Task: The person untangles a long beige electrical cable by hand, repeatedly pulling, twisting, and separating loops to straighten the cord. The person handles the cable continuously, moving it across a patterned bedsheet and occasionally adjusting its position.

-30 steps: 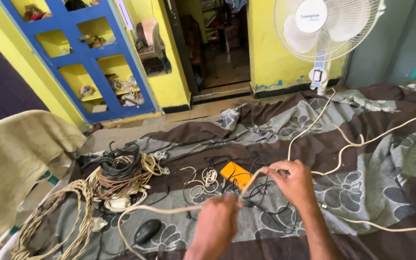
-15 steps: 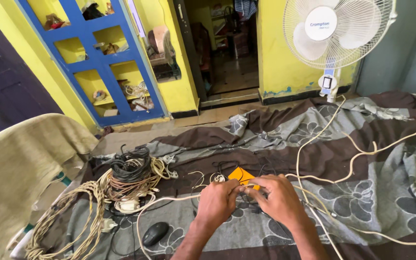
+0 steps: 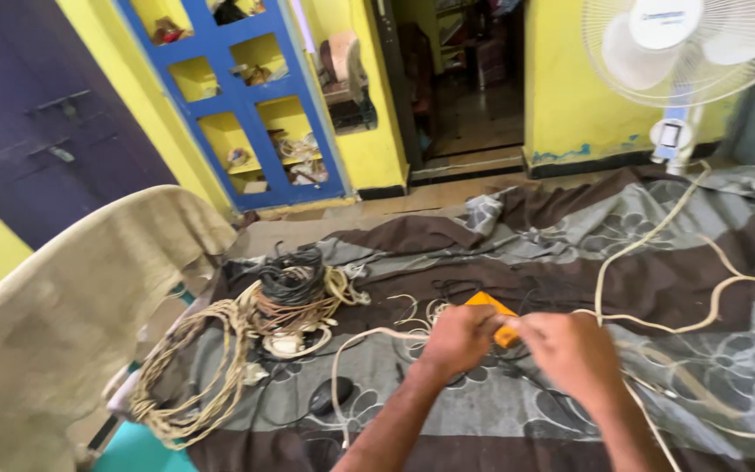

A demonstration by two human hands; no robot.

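Observation:
My left hand point(image 3: 458, 339) and my right hand point(image 3: 572, 348) meet over a bed covered with a brown and grey flowered sheet point(image 3: 622, 236). Both pinch a cream cable point(image 3: 369, 336) that runs left from my fingers and curls down to the sheet. More of the same cream cable point(image 3: 657, 325) trails off to the right. An orange flat object point(image 3: 493, 308) lies just behind my hands among thin black wires.
A heap of black and beige coiled cords point(image 3: 286, 293) lies at the left of the bed, with a black mouse point(image 3: 323, 395) near it. A beige-draped chair point(image 3: 54, 306) stands at left. A white pedestal fan point(image 3: 688, 52), a blue shelf unit point(image 3: 246, 96) and a doorway are behind.
The view has swung left and the scene has shifted right. My hands, apart one second ago, came together on the cable and stay close now.

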